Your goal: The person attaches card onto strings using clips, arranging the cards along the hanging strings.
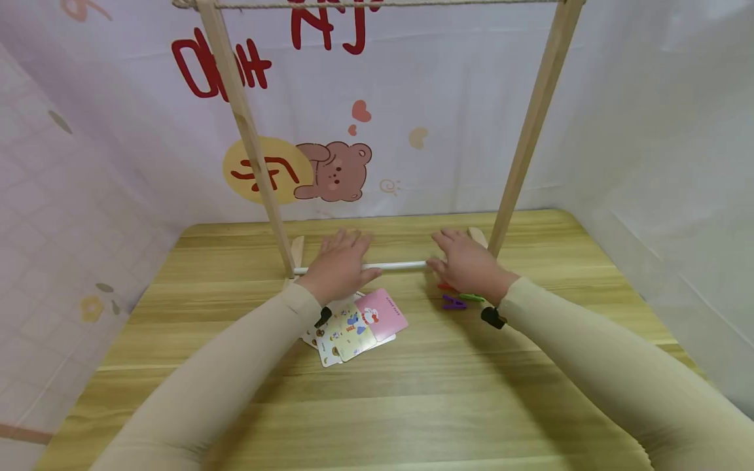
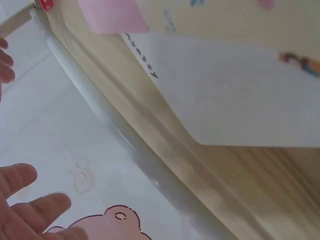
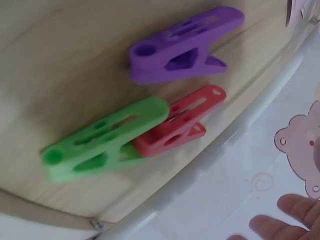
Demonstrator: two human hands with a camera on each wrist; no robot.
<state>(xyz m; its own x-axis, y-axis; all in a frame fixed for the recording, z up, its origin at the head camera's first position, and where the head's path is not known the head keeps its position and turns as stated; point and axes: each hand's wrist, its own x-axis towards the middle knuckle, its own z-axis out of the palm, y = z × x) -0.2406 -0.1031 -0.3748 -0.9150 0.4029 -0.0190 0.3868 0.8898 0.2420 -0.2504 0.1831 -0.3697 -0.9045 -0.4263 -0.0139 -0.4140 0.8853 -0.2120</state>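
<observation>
My left hand (image 1: 338, 265) is palm down with fingers spread, above the left part of a white rod (image 1: 394, 265) and the top of a pile of cards. A pink card (image 1: 384, 313) and a yellow card (image 1: 355, 333) lie uppermost, over a white card (image 2: 225, 100). My right hand (image 1: 471, 265), fingers extended, is near the rod's right end. Below it lie purple (image 3: 185, 45), green (image 3: 105, 140) and red (image 3: 182, 120) plastic clothespins; the green one overlaps the red. Neither hand holds anything, and I cannot tell whether they touch the rod.
Two wooden posts (image 1: 247, 131) stand at the ends of the rod, with a rope (image 1: 389, 4) strung between their tops. Short wooden feet (image 1: 298, 250) support them on the wood-grain table (image 1: 412, 405). A printed curtain (image 1: 448, 98) hangs behind.
</observation>
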